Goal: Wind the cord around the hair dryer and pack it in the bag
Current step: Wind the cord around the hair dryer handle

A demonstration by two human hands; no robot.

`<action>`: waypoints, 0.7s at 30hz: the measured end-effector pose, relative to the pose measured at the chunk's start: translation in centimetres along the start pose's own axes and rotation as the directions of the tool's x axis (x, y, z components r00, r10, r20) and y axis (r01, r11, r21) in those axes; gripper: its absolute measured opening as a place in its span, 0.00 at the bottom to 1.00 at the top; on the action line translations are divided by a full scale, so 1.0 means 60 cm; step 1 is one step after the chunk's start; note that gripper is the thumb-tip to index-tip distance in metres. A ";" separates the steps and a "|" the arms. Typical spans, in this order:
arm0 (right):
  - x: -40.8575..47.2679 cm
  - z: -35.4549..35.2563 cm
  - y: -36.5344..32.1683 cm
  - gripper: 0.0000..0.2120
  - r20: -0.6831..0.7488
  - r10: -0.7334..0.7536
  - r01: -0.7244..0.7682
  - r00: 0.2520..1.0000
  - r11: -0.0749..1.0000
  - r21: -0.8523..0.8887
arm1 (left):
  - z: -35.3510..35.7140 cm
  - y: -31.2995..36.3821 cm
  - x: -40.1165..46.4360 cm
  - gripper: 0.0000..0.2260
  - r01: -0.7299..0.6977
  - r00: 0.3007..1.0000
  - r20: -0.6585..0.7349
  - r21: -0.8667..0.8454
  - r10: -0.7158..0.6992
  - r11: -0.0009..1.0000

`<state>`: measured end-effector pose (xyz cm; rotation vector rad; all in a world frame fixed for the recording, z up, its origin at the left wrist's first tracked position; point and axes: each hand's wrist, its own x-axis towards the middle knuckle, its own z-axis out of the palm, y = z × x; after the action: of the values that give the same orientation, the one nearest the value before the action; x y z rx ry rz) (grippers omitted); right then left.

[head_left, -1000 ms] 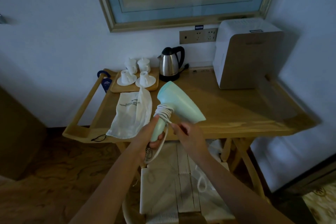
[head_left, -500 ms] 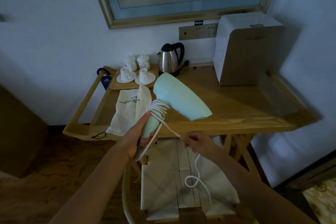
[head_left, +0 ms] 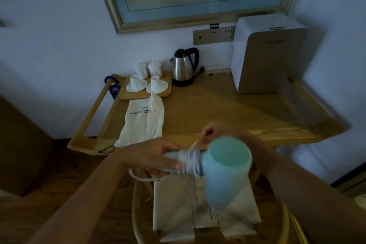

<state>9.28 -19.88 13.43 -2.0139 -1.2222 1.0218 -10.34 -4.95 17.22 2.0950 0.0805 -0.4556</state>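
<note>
Hair dryer (head_left: 225,166) work is at the winding step, and I judge it well along but not done. Going from the biggest thing down: the wooden table (head_left: 227,109) fills the far half of the scene, with a white appliance (head_left: 265,53) at its far right, a steel kettle (head_left: 184,67) near the middle of the far edge, and a tray of white cups (head_left: 146,85) to the left of that. The cloth bag (head_left: 144,123) lies flat on the left part of the table, its mouth hanging just over the near edge, well apart from what I hold. Nearer to me, over a woven chair seat (head_left: 198,212), I hold the mint-green dryer with its blurred barrel toward the camera and the handle pointing left. My left hand (head_left: 154,156) is clenched round that handle. The white cord (head_left: 190,161) sits in several turns where the handle meets the body, and one strand runs up to my right hand (head_left: 213,131), which seems to pinch it just beyond the dryer, though the blur makes that hard to confirm. A loose loop hangs below my left hand. Next I should keep the strand taut, lay the remaining turns, secure the end, then reach left for the bag.
</note>
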 end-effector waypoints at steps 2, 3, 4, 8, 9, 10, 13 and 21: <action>0.012 -0.009 -0.025 0.09 0.024 -0.012 0.014 1.000 0.995 -0.104 | 0.022 0.010 0.018 0.19 0.076 0.994 0.046 0.329 -0.096 0.941; 0.014 -0.014 -0.038 0.09 0.028 -0.004 0.008 1.000 0.991 -0.134 | 0.036 0.009 0.026 0.20 0.119 0.990 0.021 0.445 -0.143 0.888; 0.013 -0.017 -0.054 0.09 0.041 -0.019 0.025 0.999 0.989 -0.143 | 0.048 0.003 0.033 0.21 0.172 0.982 -0.023 0.505 -0.186 0.846; 0.008 -0.001 -0.091 0.06 0.102 -0.013 0.030 0.995 0.985 -0.169 | 0.069 -0.036 0.053 0.18 0.365 0.930 -0.195 0.394 -0.311 0.844; 0.007 0.008 -0.098 0.06 0.112 -0.003 0.019 0.994 0.989 -0.144 | 0.067 -0.046 0.057 0.16 0.394 0.914 -0.240 0.320 -0.328 0.862; 0.007 0.016 -0.102 0.07 0.112 0.009 0.003 0.994 0.994 -0.106 | 0.064 -0.054 0.061 0.17 0.421 0.889 -0.296 0.228 -0.349 0.878; -0.002 0.027 -0.101 0.09 0.101 0.034 -0.033 0.994 0.999 -0.016 | 0.050 -0.076 0.065 0.24 0.512 0.767 -0.432 -0.033 -0.474 0.858; -0.003 0.062 -0.074 0.14 -0.237 -0.060 0.040 0.970 0.995 -0.088 | 0.016 -0.107 0.046 0.22 0.360 0.795 -0.283 -0.493 -0.537 0.792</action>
<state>4.05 -17.89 14.91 -2.0880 -1.1948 0.6901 -9.58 -2.61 10.61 1.6934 0.8874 -0.2394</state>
